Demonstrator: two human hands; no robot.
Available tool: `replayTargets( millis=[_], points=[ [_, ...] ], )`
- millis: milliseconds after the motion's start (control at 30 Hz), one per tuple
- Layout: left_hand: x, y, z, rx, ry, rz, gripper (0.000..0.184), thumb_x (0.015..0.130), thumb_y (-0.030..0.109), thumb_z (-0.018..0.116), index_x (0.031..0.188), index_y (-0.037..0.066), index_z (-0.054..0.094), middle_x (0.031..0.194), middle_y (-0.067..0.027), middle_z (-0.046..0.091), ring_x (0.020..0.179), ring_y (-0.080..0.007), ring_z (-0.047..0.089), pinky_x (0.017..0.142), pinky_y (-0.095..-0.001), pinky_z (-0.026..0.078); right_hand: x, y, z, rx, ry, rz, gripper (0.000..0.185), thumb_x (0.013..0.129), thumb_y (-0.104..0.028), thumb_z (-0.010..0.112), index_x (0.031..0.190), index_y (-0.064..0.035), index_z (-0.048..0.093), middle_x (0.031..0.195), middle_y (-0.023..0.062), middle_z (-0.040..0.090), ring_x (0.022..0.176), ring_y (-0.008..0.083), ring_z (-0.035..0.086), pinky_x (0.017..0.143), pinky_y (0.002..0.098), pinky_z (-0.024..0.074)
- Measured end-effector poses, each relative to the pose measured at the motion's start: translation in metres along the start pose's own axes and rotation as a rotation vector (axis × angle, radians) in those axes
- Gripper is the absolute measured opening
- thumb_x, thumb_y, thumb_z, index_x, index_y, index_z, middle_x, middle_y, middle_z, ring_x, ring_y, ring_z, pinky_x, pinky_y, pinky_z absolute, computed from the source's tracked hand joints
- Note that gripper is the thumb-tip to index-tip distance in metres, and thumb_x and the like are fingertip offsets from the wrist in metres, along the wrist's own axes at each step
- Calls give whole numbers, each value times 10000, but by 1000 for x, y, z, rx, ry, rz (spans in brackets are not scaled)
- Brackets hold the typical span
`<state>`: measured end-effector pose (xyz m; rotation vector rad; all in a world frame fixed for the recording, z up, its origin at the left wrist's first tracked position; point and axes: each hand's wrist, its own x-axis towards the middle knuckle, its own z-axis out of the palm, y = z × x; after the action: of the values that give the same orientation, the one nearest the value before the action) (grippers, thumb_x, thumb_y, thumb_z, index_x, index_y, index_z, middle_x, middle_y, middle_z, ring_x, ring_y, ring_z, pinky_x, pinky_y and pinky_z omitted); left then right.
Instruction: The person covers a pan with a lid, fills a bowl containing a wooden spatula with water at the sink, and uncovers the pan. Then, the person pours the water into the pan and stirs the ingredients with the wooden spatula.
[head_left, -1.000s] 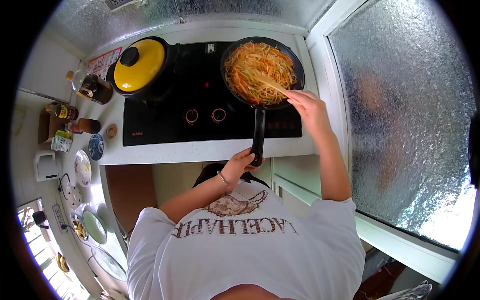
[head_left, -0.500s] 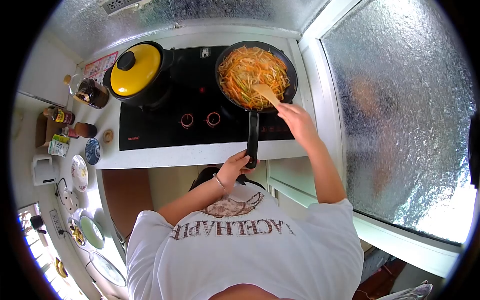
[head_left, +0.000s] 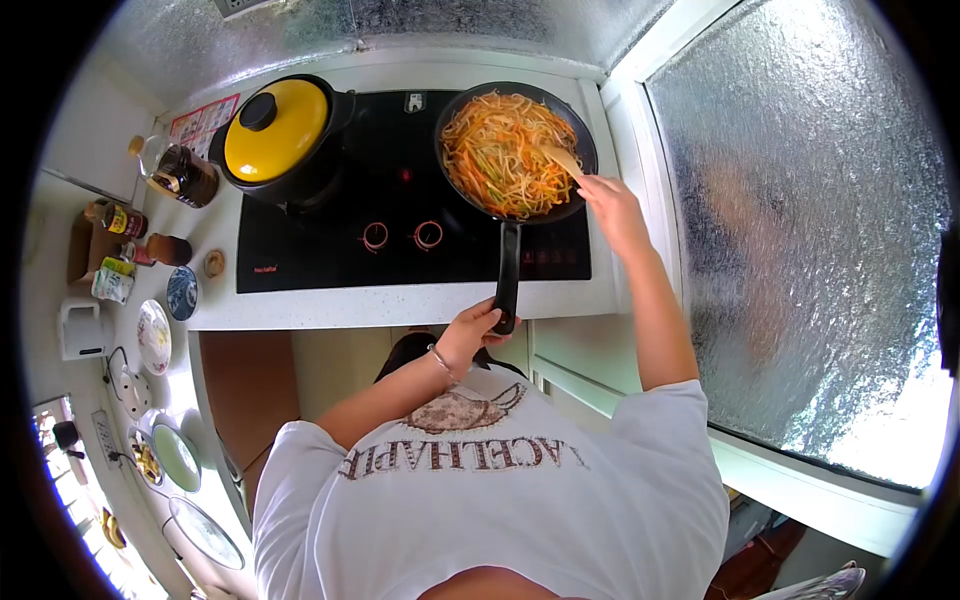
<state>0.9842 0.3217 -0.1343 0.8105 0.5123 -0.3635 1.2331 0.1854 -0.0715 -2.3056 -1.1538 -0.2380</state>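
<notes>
A black frying pan (head_left: 590, 150) sits on the right side of the cooktop, its handle pointing toward me. Inside lies a heap of shredded vegetables (head_left: 505, 150), orange and pale strips with a few green ones. My left hand (head_left: 478, 330) is closed around the end of the pan's handle. In my right hand (head_left: 612, 208), at the pan's right edge, is a wooden spatula (head_left: 562, 158). Its blade touches the right side of the heap, and part of its handle is hidden by my fingers.
Left on the black cooktop (head_left: 330, 255) stands a black pot with a yellow lid (head_left: 275, 130). Bottles (head_left: 185, 175), a patterned blue bowl (head_left: 183, 292) and a floral plate (head_left: 154, 337) line the left counter. A textured glass panel (head_left: 790, 250) borders the right side.
My right hand and the spatula have shifted right and slightly away from me, toward the pan's right rim. My left hand keeps its hold on the handle.
</notes>
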Motion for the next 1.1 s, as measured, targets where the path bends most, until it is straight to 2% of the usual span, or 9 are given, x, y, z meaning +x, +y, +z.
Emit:
replayTargets(
  millis=[200,300,433,500,567,600,833,933,1100],
  points=[
    [0,0,-1,19,-9,25,312,938,156,383,1200,15,476,1026,-78,595,866,-114,543,779,-250,462,11,-6,-46,151,-119,206,180,811,-90,602,973,-16,633,940,135,637,840,262,617,745,317,485],
    [1,-2,-2,20,-4,27,315,937,158,385,1205,15,471,1024,-78,595,861,-115,545,776,-251,462,10,3,-22,54,-126,21,180,817,-93,599,973,-9,630,944,143,634,835,258,617,738,311,481],
    [1,-1,-4,25,-29,48,318,938,160,386,1208,14,467,1023,-78,597,861,-116,545,776,-250,463,21,-3,-42,98,-50,175,177,828,-114,591,970,-20,638,919,141,641,804,240,621,713,291,479],
    [0,-1,-4,12,-30,29,317,937,155,387,1207,11,469,1017,-81,599,853,-117,547,772,-250,465,25,-6,-58,91,-14,243,177,834,-118,586,969,-18,643,849,136,649,720,194,626,661,269,485],
    [3,-4,-5,9,-29,30,317,937,153,386,1208,10,469,1014,-81,599,849,-118,548,771,-250,465,27,-6,-68,197,84,463,184,838,-129,582,968,-16,646,757,131,645,626,148,613,604,254,482],
    [4,-6,-6,9,-27,33,318,937,152,385,1208,8,468,1011,-81,600,845,-118,549,770,-249,465,27,1,-67,166,97,442,192,845,-153,576,952,-12,649,672,122,628,572,136,605,583,250,479],
    [2,-3,-4,20,-17,35,316,936,144,381,1204,2,470,1008,-83,600,844,-118,548,763,-243,466,35,-1,-47,64,2,435,213,849,-179,561,919,6,637,641,119,625,546,151,614,559,260,482],
    [1,-2,-4,21,-20,41,315,934,139,381,1202,-1,472,1007,-85,598,845,-117,545,761,-242,466,38,-2,-53,65,98,418,211,848,-162,544,911,21,629,639,129,627,531,162,616,547,269,482],
    [2,-2,-3,11,-20,45,311,933,138,384,1198,4,476,1010,-83,596,850,-115,543,763,-243,465,46,5,-38,17,30,544,213,828,-154,527,854,30,632,611,126,628,526,172,623,542,279,487]
  ],
)
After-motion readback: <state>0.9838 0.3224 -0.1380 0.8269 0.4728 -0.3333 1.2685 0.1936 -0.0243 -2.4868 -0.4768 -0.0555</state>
